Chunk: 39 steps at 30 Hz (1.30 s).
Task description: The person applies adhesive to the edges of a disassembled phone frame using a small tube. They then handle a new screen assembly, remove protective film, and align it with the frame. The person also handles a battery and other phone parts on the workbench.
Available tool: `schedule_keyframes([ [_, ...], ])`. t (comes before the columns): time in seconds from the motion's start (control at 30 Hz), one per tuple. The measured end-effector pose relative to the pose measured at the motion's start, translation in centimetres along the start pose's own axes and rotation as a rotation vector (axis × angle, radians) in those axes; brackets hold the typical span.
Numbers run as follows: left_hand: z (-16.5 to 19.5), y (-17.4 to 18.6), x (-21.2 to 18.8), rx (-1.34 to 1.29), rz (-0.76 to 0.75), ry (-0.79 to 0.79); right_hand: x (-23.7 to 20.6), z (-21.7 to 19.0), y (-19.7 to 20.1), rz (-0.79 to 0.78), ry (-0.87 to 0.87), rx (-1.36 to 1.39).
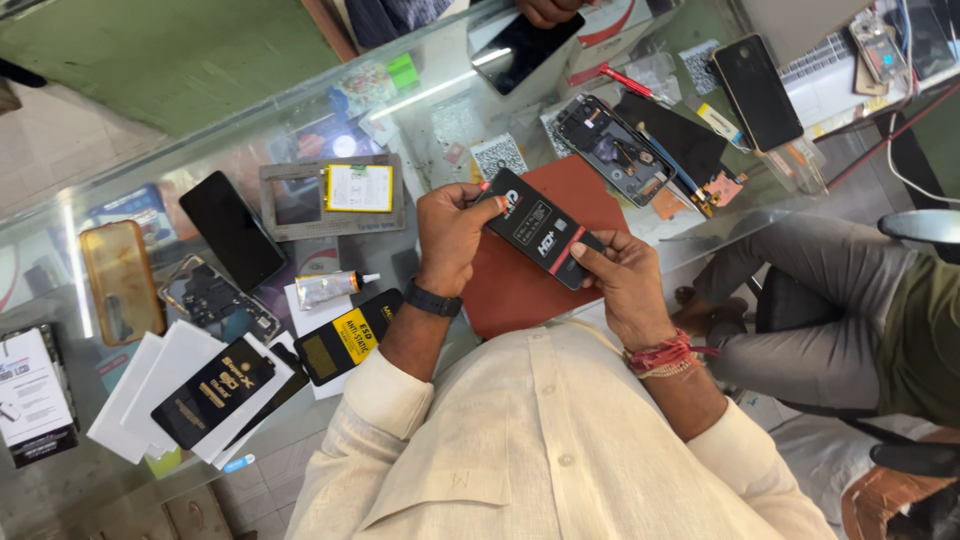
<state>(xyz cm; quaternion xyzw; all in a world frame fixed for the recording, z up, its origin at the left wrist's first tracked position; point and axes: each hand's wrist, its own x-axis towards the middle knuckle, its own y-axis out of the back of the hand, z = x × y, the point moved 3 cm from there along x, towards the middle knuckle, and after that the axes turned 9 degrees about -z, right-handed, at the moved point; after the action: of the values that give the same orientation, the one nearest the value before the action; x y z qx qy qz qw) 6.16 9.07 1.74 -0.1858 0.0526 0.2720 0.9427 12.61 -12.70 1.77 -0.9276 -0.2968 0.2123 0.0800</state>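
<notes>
Both hands, left hand (452, 232) and right hand (622, 282), have fingers pinched shut on a black phone-part packet's (540, 232) opposite ends, steadying it above the red mat (520, 290)

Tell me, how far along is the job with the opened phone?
Probably early. Done: a dark phone with its back off lies open on the glass counter. In hand: the left hand and right hand grip a flat black packet with a red stripe. Left: nothing is out of it, and the small clear glue tube lies untouched.
</notes>
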Motion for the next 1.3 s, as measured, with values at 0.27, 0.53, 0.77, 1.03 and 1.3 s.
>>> schedule_keyframes([
  [0.27,2.2,-2.2,-1.8,0.256,0.032,-0.265,0.6,-0.2,0.3,-0.12,0.001,-0.068],
  [0.53,6.7,-5.3,-5.4,0.531,0.014,-0.545,1.1,-0.7,-0.4,-0.268,0.06,-0.102],
  [0.77,7.5,-5.7,-5.9,0.575,-0.027,-0.596,0.9,-1.0,-0.7,-0.285,0.123,-0.078],
  [1.03,6.6,-4.3,-5.1,0.39,-0.119,-0.589,0.4,-1.3,-0.4,-0.162,0.273,-0.238],
  [1.3,4.0,-2.8,-4.0,0.187,-0.149,-0.495,0.1,-0.8,0.0,-0.113,0.323,-0.371],
])
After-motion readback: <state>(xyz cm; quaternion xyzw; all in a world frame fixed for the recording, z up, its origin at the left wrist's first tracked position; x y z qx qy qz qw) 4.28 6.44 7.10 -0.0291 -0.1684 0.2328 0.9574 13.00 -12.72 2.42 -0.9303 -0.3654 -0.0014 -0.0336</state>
